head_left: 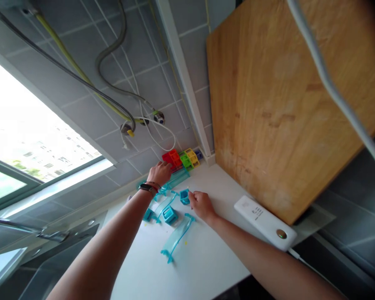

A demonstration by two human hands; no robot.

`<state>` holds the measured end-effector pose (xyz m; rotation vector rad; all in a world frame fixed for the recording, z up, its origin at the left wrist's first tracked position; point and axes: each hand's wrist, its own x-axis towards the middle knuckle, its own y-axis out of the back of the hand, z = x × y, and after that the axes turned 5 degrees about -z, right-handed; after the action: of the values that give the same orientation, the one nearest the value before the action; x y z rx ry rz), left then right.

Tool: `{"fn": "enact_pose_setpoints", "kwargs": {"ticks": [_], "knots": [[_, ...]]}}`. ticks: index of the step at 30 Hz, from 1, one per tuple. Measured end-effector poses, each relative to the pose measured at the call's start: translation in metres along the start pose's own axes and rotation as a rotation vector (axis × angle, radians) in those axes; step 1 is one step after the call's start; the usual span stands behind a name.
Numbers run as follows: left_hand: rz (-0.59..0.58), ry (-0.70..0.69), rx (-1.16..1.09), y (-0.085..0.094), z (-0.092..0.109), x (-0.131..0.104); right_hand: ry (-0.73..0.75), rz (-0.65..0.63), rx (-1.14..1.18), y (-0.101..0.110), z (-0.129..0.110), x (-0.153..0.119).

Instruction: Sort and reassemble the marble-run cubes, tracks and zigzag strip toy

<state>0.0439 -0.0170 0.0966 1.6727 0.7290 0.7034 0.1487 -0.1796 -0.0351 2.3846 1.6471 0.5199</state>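
Observation:
My left hand (pixel 160 173) reaches to the back of the white counter (pixel 218 258), its fingers at a red block (pixel 172 159); whether they grip it is hard to tell. Beside the red block are a green block (pixel 185 160) and a yellow block (pixel 193 157), with a dark blue one (pixel 199 154) at the end. A teal block (pixel 184 196) is pinched in my right hand (pixel 201 204). Nearer me lie another teal block (pixel 170 215), a darker teal piece (pixel 148 215) and a curved translucent teal track (pixel 178 237).
At the right, a large wooden board (pixel 284 104) leans on the wall, with a white power strip (pixel 265 223) before it. A faucet (pixel 53 236) and sink (pixel 62 258) are at the left. Hoses (pixel 90 85) hang on the tiled wall.

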Motion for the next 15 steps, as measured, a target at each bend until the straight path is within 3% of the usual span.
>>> {"fn": "enact_pose_setpoints", "kwargs": {"ticks": [6,15], "knots": [[-0.019,0.172,-0.036,-0.01,-0.004,0.046,-0.011,-0.031,-0.034,0.0,-0.005,-0.001],[-0.193,0.171,-0.228,-0.015,-0.015,0.082,0.001,-0.028,-0.138,-0.002,-0.005,-0.001]]}}
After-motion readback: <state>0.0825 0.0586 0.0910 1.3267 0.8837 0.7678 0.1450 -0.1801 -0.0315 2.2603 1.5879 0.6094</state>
